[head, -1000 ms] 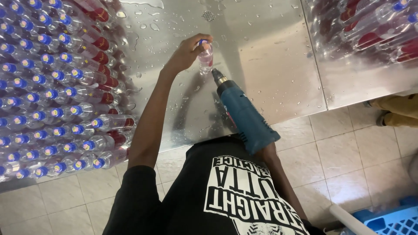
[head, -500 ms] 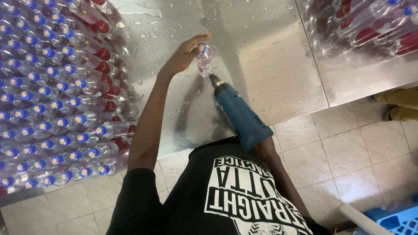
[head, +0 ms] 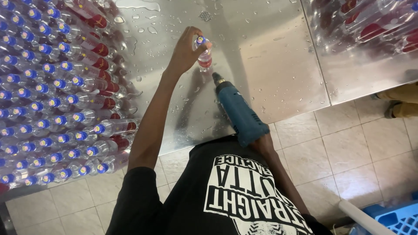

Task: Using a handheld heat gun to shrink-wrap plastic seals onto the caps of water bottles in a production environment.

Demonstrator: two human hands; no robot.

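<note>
I see a small bottle (head: 203, 55) standing upright on the wet steel tabletop (head: 270, 56). My left hand (head: 186, 51) wraps its fingers around the bottle's blue cap and neck. Just below the bottle, my right hand (head: 262, 142) grips a blue heat gun (head: 238, 111), its nozzle pointing at the bottle's base. Left of the bottle, well apart, lie stacked bottles (head: 52, 100) with blue caps.
</note>
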